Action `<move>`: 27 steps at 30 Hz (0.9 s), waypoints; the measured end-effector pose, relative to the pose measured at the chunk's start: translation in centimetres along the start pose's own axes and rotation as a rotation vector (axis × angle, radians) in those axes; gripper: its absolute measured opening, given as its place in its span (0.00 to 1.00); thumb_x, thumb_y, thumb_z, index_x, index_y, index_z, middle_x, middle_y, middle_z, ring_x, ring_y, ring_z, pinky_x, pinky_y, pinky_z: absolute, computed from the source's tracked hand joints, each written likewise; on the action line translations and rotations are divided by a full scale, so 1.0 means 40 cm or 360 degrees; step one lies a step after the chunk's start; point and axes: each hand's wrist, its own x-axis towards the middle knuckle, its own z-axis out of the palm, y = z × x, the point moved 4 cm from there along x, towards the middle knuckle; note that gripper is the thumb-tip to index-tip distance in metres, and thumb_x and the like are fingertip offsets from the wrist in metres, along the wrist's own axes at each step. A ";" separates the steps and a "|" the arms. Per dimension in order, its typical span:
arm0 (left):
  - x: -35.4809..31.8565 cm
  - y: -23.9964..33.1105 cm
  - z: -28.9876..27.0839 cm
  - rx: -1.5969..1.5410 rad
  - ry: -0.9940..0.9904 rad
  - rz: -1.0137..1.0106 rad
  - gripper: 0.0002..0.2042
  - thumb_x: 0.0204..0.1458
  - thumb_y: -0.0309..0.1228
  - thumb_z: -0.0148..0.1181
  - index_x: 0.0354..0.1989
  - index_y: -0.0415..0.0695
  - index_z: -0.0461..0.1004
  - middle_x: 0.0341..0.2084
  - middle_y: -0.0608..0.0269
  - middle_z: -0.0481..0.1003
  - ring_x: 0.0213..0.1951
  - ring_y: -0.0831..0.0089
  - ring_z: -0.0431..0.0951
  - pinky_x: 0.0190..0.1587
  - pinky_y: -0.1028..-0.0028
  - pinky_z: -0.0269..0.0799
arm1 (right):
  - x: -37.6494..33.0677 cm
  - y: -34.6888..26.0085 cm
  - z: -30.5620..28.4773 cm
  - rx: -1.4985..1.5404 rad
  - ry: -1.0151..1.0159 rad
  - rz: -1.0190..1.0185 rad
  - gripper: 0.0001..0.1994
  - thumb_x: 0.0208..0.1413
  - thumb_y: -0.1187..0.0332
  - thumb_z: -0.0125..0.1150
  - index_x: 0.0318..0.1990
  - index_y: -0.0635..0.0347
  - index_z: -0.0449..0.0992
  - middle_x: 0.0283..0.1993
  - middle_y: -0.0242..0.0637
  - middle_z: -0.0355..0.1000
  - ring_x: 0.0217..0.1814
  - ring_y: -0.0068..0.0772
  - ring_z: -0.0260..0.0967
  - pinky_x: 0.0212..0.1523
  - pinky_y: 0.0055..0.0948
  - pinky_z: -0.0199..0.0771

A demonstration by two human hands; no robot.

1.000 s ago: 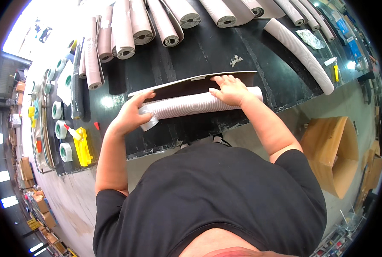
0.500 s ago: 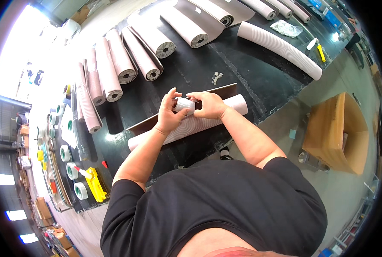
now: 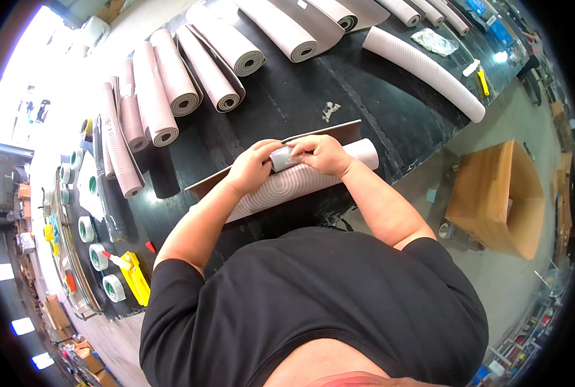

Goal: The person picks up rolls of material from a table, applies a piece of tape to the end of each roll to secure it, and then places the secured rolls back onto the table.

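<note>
Squarely between both hands [image 3: 292, 161], tape roll [image 3: 281, 158]

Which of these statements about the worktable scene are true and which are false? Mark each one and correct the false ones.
1. Both hands meet at a small tape roll on top of a rolled mat. True.
2. The left hand rests flat on the floor. False: it is at the tape roll, over the rolled mat.
3. Several more rolled mats lie on the black table beyond the hands. True.
4. The yellow tool lies between the two hands. False: it lies far to the person's left, near a row of tape rolls.
5. The right hand holds a cardboard box. False: the box stands on the floor.
</note>
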 end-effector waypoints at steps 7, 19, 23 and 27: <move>0.023 -0.054 -0.017 -0.0077 0.0161 0.0236 0.15 0.52 0.15 0.59 0.46 0.42 0.82 0.49 0.55 0.81 0.47 0.59 0.83 0.50 0.68 0.79 | 0.005 -0.029 0.000 -0.0024 -0.0102 -0.0049 0.08 0.51 0.74 0.71 0.39 0.54 0.86 0.57 0.45 0.78 0.53 0.39 0.79 0.53 0.30 0.77; 0.099 -0.270 0.029 -0.1423 0.0433 -0.1047 0.14 0.59 0.23 0.63 0.54 0.40 0.76 0.44 0.61 0.80 0.41 0.74 0.80 0.46 0.77 0.76 | 0.036 -0.064 0.032 -0.0432 -0.0262 -0.0335 0.06 0.46 0.73 0.70 0.34 0.52 0.86 0.46 0.32 0.82 0.54 0.39 0.77 0.56 0.36 0.76; 0.111 -0.311 0.022 -0.1565 0.0316 -0.1287 0.16 0.57 0.20 0.61 0.54 0.41 0.75 0.47 0.60 0.78 0.46 0.69 0.79 0.49 0.73 0.76 | 0.062 -0.042 0.049 -0.0580 -0.0531 -0.0021 0.11 0.57 0.60 0.63 0.40 0.54 0.86 0.45 0.36 0.82 0.51 0.42 0.78 0.54 0.37 0.76; 0.102 -0.297 0.007 -0.1850 0.0617 -0.1388 0.15 0.52 0.19 0.62 0.49 0.41 0.76 0.44 0.59 0.77 0.44 0.65 0.79 0.49 0.69 0.77 | 0.078 -0.048 0.061 -0.0773 -0.0861 0.0169 0.24 0.57 0.44 0.61 0.46 0.53 0.85 0.50 0.39 0.81 0.55 0.43 0.76 0.58 0.40 0.74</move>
